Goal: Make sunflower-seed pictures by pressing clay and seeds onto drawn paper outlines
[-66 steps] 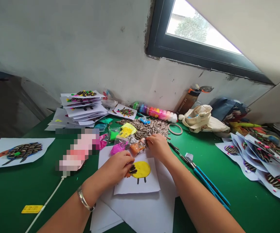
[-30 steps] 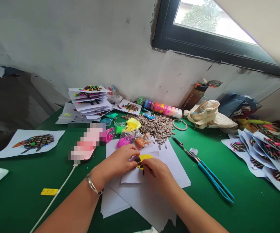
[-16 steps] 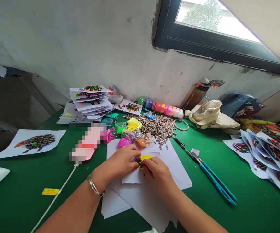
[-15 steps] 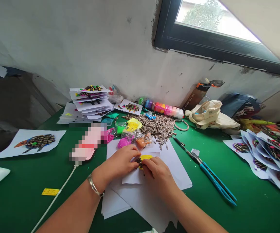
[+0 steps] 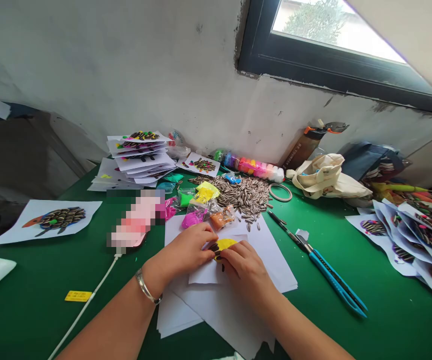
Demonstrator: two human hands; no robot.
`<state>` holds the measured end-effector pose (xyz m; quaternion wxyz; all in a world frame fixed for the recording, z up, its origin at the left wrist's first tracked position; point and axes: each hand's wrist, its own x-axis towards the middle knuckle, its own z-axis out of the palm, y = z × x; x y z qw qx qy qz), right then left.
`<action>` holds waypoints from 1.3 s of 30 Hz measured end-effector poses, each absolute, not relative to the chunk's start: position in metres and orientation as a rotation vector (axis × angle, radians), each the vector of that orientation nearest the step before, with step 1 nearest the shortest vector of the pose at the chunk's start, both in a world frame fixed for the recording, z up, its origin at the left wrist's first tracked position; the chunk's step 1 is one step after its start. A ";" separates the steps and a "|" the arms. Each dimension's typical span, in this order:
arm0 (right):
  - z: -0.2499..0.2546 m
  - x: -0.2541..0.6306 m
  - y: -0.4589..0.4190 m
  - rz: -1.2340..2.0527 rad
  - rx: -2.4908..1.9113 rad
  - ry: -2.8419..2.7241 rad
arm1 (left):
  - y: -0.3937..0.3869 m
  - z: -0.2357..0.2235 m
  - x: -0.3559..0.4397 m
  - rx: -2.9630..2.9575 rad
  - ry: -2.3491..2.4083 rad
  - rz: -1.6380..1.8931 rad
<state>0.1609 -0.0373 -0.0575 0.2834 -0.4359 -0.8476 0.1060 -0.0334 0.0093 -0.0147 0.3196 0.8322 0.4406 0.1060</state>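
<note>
Between my hands lies a small white paper (image 5: 204, 276) bearing a yellow clay patch (image 5: 226, 243), with dark striped sunflower seeds (image 5: 214, 248) set on its left part. My left hand (image 5: 191, 247), a silver bangle at its wrist, rests on the paper's left side. Its thumb and forefinger are apart, touching the left edge of the patch. My right hand (image 5: 246, 267) has its fingertips pinched together at the seeds, on the near side of the yellow. What sits in that pinch is mostly covered, though it looks like a seed.
Loose sunflower seeds (image 5: 244, 195) are heaped behind the paper sheets (image 5: 276, 270). Bagged clay (image 5: 193, 218) lies before them. Blue tweezers (image 5: 336, 280) and a craft knife (image 5: 285, 227) are at right, a cabled phone (image 5: 135, 220) at left. Finished cards (image 5: 141, 160) are stacked behind.
My right hand has shifted slightly right and down, uncovering a little more of the yellow clay and the seeds. My left hand stays in place.
</note>
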 end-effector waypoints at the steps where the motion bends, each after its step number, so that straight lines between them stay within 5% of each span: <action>1: -0.058 0.160 -0.037 0.280 -1.163 -2.264 | 0.009 -0.015 -0.033 2.189 1.159 0.279; 39: -0.058 0.162 -0.045 0.213 -1.229 -2.229 | 0.006 -0.015 -0.030 2.176 1.181 0.273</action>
